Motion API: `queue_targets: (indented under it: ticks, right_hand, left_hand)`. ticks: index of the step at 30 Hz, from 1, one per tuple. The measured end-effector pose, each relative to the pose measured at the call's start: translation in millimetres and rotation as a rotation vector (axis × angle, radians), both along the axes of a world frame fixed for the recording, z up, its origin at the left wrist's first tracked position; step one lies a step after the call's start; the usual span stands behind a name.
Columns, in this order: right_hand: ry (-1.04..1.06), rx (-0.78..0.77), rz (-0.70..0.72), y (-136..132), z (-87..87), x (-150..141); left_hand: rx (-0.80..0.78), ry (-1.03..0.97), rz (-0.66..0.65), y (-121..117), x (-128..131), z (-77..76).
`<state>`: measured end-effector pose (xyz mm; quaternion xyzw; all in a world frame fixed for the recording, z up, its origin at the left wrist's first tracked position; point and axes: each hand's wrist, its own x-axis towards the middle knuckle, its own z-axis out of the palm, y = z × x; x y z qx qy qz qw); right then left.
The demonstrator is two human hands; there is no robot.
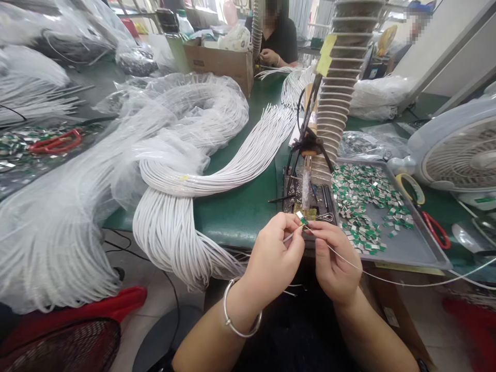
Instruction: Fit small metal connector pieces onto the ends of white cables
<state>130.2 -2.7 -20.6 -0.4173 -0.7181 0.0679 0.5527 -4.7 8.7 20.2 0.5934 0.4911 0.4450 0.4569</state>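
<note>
A small green circuit board with a metal USB plug [301,218] is pinched between the thumb and forefinger of my left hand [277,253]. The end of a white cable [288,237] also shows at those fingers. Closed fingertips of my right hand [335,258] grip a thin solder wire [403,283], which trails off to the right edge. Both hands nearly meet just below an upright soldering iron [307,178], clamped tip down on a stand. Exactly where wire, cable and board touch is too small to make out.
A grey tray [422,243] of loose connector boards [360,201] lies right, beside red-handled scissors [436,230], tape [409,187] and a fan [465,150]. Bundled white cables [217,178] cover the left bench. A ribbed duct [344,77] rises behind the iron. Another person [284,39] sits opposite.
</note>
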Motion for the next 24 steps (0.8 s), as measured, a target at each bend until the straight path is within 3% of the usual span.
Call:
queue_targets:
  ticks: [8,16,20,22,24]
  right_hand:
    - [-0.041,-0.044,-0.012,-11.6,-2.9,1.4]
    - [-0.118,-0.061,0.054,-42.8,-12.4,24.3]
    - [-0.128,-0.029,-0.022,-50.3,-18.4,49.5]
    - [-0.129,0.047,-0.114,-47.7,-17.8,63.6]
    - [-0.149,0.14,-0.243,-41.1,-15.9,77.7]
  left_hand:
    - [0.04,0.002,-0.079,-11.5,-3.8,-22.9]
    - [0.109,0.306,-0.459,-41.1,-19.6,-40.9]
    - [0.156,0.66,-0.607,-51.2,-13.3,-69.5]
    - [0.155,0.966,-0.592,-50.4,-8.2,-91.3]
    - [0.094,1.086,-0.539,-46.6,-5.1,-114.0]
